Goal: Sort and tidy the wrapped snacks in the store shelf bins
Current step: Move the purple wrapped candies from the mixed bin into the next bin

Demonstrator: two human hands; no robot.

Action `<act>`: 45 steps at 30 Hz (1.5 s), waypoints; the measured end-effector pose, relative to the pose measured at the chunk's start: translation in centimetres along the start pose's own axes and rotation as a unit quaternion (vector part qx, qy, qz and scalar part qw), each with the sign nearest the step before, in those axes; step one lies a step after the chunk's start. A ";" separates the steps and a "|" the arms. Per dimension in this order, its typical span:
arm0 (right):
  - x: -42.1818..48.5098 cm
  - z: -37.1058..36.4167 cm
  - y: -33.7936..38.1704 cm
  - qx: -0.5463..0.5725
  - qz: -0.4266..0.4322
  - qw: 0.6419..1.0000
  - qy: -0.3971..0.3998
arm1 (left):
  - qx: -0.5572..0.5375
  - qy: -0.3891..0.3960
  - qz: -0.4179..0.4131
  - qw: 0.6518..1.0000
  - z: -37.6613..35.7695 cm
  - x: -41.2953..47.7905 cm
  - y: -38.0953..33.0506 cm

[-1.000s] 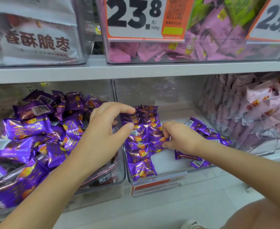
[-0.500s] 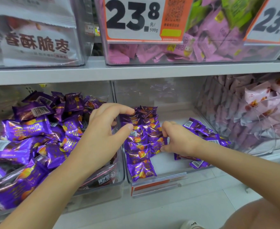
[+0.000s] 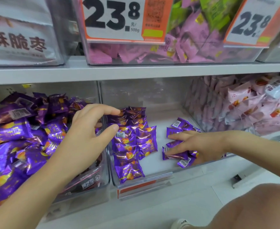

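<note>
Purple wrapped snacks lie in two rows (image 3: 132, 141) along the left side of the clear middle bin (image 3: 152, 179). My left hand (image 3: 88, 134) hovers at that bin's left wall, fingers apart, thumb and forefinger near the rows, holding nothing. My right hand (image 3: 197, 144) lies flat, fingers spread, on a loose cluster of purple snacks (image 3: 177, 154) at the bin's right side. The left bin (image 3: 89, 184) is heaped with the same purple snacks (image 3: 20, 133).
The right bin (image 3: 278, 134) holds pink wrapped snacks (image 3: 245, 106). On the shelf above, a bin of pink and green packets (image 3: 193, 38) carries a 23.8 price tag (image 3: 116, 19). White bin floor (image 3: 159, 156) shows between the rows and the cluster. My knee (image 3: 251, 209) is at bottom right.
My right hand has left the stacked rows and moved right, opening flat onto the loose cluster. My left hand has stayed at the bin wall.
</note>
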State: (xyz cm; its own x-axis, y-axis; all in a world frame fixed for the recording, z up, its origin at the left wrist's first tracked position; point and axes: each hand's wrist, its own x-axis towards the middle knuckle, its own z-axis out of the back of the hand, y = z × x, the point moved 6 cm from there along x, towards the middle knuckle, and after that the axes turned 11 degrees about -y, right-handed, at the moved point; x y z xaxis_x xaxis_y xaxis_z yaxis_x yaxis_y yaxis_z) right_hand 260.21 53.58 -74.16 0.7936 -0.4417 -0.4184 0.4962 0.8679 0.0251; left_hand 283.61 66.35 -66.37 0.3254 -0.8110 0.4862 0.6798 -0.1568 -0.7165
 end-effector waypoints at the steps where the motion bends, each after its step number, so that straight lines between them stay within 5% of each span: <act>1: 0.1 -0.2 -0.5 0.001 0.000 1.000 0.018 | 0.000 0.000 0.001 1.000 0.1 0.0 0.0; 5: 0.2 -0.3 -2.2 -0.006 -0.002 1.000 0.021 | -0.010 -0.001 0.006 1.000 0.1 -0.1 0.1; 13: 3.3 0.7 -4.7 -0.158 -0.032 0.980 -0.120 | -0.004 -0.008 -0.003 1.000 -0.1 0.1 0.3; 17: 3.7 3.2 -5.0 -0.187 -0.101 0.957 -0.196 | -0.008 -0.011 -0.001 1.000 0.0 0.1 0.4; 19: 2.7 4.1 -4.2 -0.172 -0.069 0.955 -0.231 | -0.008 -0.009 -0.001 1.000 0.0 0.1 0.4; 21: 1.3 4.1 -2.8 -0.029 0.007 0.975 -0.220 | -0.007 -0.009 -0.004 1.000 0.0 0.1 0.4; 24: -0.3 1.8 0.2 0.107 0.061 0.990 -0.068 | -0.006 -0.006 -0.005 1.000 -0.1 0.2 0.4; 29: 0.7 -0.3 -0.4 -0.001 0.068 0.997 -0.044 | -0.007 -0.009 -0.009 1.000 -0.1 0.2 0.6; 34: 0.5 1.0 -4.3 -0.233 -0.002 0.970 -0.071 | -0.004 -0.013 -0.008 1.000 -0.1 0.1 0.8; 40: 0.5 2.2 -4.9 -0.228 -0.075 0.967 -0.083 | -0.008 -0.011 -0.004 1.000 -0.1 0.1 0.7; 45: 2.5 4.1 -2.9 -0.231 -0.038 0.953 -0.193 | -0.006 -0.007 -0.006 1.000 -0.1 0.1 0.5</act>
State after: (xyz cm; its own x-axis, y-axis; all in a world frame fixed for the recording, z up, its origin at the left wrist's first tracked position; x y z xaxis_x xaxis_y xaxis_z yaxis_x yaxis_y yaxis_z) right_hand 262.22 48.96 -71.53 0.8756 -0.4816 -0.0359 0.4212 0.7980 -0.4311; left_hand 283.90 66.18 -66.72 0.3264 -0.8008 0.5021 0.6765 -0.1731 -0.7158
